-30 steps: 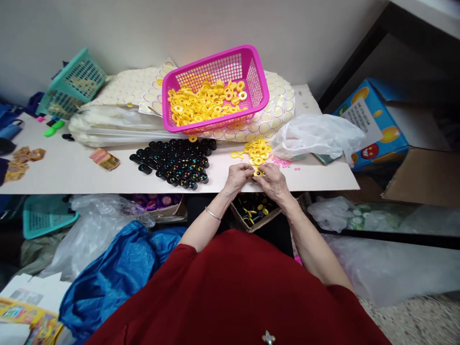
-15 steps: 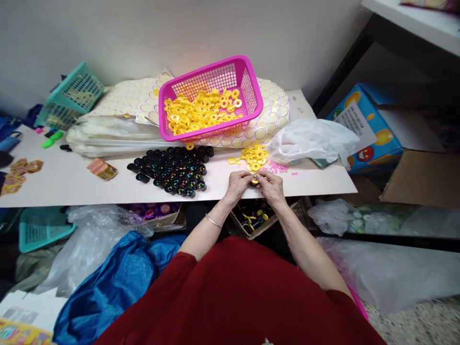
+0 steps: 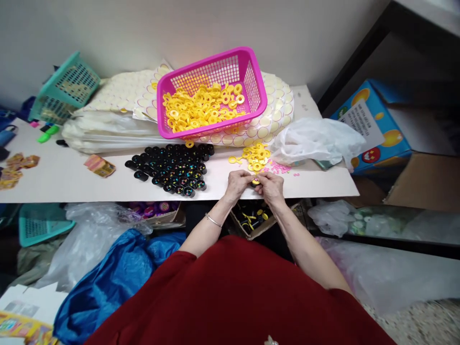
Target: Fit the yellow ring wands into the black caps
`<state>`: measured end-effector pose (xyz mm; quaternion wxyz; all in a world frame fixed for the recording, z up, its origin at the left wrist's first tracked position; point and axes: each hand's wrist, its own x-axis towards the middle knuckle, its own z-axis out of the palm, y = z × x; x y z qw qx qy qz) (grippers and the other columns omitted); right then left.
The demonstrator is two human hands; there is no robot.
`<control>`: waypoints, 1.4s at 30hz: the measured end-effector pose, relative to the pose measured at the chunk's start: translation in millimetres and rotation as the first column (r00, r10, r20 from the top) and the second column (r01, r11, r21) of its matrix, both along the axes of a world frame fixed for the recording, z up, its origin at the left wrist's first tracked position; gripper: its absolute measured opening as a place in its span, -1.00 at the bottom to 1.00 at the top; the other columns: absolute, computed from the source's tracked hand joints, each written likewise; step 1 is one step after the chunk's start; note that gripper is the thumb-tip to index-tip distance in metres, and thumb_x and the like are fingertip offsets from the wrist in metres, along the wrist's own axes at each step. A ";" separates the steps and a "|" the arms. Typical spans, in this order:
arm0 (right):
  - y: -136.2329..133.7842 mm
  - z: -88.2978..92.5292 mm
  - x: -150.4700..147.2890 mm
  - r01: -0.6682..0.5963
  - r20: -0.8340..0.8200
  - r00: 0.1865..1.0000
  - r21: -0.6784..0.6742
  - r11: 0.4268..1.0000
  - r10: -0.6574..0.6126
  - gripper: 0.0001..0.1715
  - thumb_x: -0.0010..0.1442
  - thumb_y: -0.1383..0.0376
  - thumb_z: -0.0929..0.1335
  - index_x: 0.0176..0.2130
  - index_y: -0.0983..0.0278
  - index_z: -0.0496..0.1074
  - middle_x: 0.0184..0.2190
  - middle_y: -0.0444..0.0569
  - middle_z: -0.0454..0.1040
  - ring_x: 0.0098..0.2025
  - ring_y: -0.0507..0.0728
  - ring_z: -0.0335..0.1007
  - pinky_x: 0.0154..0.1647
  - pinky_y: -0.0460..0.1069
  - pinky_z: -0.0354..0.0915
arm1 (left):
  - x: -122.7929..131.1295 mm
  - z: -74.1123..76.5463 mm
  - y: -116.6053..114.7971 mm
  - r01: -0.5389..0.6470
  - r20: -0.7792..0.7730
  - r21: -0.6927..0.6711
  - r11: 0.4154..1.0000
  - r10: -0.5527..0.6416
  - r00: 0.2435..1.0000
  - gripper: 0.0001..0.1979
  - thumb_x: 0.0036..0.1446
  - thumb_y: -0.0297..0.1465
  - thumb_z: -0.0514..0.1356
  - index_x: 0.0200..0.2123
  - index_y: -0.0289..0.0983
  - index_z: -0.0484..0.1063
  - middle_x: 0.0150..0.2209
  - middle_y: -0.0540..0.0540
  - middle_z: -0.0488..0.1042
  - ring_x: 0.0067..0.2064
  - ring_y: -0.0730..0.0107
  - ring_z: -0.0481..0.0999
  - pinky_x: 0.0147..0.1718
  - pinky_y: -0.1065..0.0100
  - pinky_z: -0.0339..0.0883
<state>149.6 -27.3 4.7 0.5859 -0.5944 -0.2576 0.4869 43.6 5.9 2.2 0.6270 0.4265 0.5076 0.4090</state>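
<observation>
"Head view: how was the grip?"
"Left hand (image 3: 237, 184) and right hand (image 3: 272, 187) fingertips both clamped on a yellow-and-black piece (image 3: 255, 182)."
"Where was it?"
"In front of the pink basket (image 3: 160, 108), right end; black cups (image 3: 172, 167) sat front-left."

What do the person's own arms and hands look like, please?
The left hand and right hand are ungloved. Dark red sleeves leave the forearms bare, and a thin, silvery bangle circles the left arm near the wrist.

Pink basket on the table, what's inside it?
The pink basket holds a loose heap of yellow ring-shaped pieces, with a little of its floor showing at the right. Whatever lies beneath the heap is covered.
</observation>
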 end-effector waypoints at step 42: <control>-94.7 16.6 42.3 -0.603 -0.313 0.750 0.040 0.797 0.583 -0.41 -0.44 0.23 0.60 -0.33 0.33 0.49 -0.48 -0.13 0.47 -0.48 -0.01 0.35 -0.52 -0.13 0.29 | -23.9 24.4 -70.2 0.797 -0.570 0.436 0.417 -0.558 0.603 -0.64 -0.06 -0.12 0.30 -0.23 -0.21 0.55 -0.11 -0.17 0.38 0.05 0.12 0.23 0.08 0.13 0.10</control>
